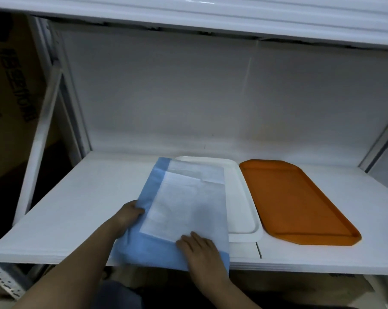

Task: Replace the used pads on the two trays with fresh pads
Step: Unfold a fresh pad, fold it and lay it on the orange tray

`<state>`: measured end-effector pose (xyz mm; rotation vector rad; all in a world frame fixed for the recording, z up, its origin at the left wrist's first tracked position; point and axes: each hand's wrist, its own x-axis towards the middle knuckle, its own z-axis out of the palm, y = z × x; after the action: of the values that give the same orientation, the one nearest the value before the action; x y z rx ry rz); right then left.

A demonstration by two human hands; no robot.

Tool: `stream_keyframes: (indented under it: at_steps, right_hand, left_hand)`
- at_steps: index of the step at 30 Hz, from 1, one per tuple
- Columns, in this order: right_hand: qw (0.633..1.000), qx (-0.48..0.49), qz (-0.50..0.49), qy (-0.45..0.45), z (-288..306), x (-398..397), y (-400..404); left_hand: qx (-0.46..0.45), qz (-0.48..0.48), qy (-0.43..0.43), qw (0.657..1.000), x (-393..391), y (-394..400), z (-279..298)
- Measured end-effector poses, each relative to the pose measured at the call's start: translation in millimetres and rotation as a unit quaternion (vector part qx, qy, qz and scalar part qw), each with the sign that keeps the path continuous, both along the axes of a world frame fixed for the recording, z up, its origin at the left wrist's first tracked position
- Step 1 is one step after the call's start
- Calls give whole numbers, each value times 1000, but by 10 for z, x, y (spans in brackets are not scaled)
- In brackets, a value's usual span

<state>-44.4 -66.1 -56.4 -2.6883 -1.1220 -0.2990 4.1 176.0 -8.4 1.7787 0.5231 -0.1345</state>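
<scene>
Pad (184, 204) — blue-backed, folded, half on the white tray (242, 197), overhanging at 9 o'clock. Left hand (128, 214) grips its left edge; right hand (199, 248) presses flat at 6 o'clock. Orange tray (300, 201) at 3 o'clock is bare. Best to slide it right, square the corners — then unfold.

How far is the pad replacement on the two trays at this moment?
Done: the orange tray is bare, so its used pad looks removed, but no fresh one lies on it. In hand: the left hand grips the edge of a blue-and-white pad and the right hand presses it, partly over the white tray. Left: seat this pad, then line the orange tray.
</scene>
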Motion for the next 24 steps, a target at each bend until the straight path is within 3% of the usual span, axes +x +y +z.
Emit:
stream_keyframes:
  at_steps: [7,11,16,24]
  right_hand:
    - [998,-18,-68,-3,-20,16,-361]
    - [997,-21,-74,-24,-63,0,-531]
    - [997,0,-75,-23,-73,10,-606]
    - [996,-12,-71,-50,-47,64,-679]
  left_hand:
    - [92,49,-2,995,-21,-5,-119]
    - [83,18,28,996,-161,-39,-153]
    - [214,-12,52,975,-256,128,-191]
    - [270,-8,63,961,-272,122,-241]
